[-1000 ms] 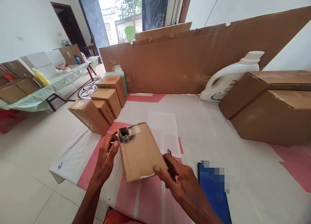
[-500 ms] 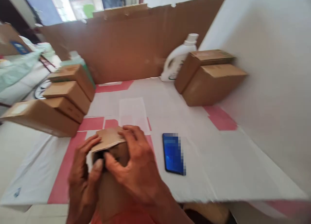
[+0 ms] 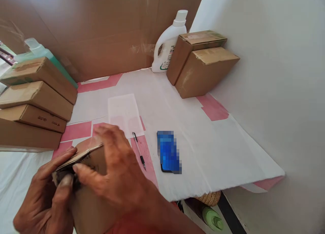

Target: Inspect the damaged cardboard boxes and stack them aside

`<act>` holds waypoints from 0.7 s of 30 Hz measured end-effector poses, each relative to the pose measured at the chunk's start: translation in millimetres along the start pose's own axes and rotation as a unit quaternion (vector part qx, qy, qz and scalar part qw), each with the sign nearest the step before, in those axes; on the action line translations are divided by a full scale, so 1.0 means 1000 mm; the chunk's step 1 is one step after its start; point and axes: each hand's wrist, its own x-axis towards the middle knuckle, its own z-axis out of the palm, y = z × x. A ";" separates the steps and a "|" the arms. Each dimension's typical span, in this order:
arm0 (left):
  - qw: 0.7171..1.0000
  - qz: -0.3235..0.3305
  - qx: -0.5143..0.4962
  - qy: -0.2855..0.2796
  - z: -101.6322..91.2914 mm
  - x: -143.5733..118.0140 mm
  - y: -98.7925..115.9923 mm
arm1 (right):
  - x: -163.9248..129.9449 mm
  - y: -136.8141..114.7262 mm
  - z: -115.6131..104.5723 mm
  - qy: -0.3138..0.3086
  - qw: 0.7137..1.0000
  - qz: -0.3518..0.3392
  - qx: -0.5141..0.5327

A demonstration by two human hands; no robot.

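cardboard, brown: the small box point(image 3: 86, 180) sits in both your hands at the near left corner of the table point(image 3: 203, 149), tilted toward you, its top flap lifted a little. your left hand point(image 3: 44, 200) grasps the box's left end, thumb pressed at the dark torn spot under the flap. your right hand point(image 3: 114, 173) lies across the top and right side, fingers closed on the box, forefinger meeting the left thumb. just right of your hands a pen point(image 3: 139, 155) lies on the cloth, and beside it a blue phone point(image 3: 168, 153), face up. stacked boxes point(image 3: 35, 98) line the left edge. two larger cartons point(image 3: 203, 63) and a white jug point(image 3: 169, 43) stand at the far right corner against the cardboard sheet point(image 3: 101, 31).
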 end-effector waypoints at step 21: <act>0.969 0.052 -0.201 -0.133 0.024 0.015 -0.012 | -0.041 0.126 -0.069 0.061 0.956 0.285 -0.029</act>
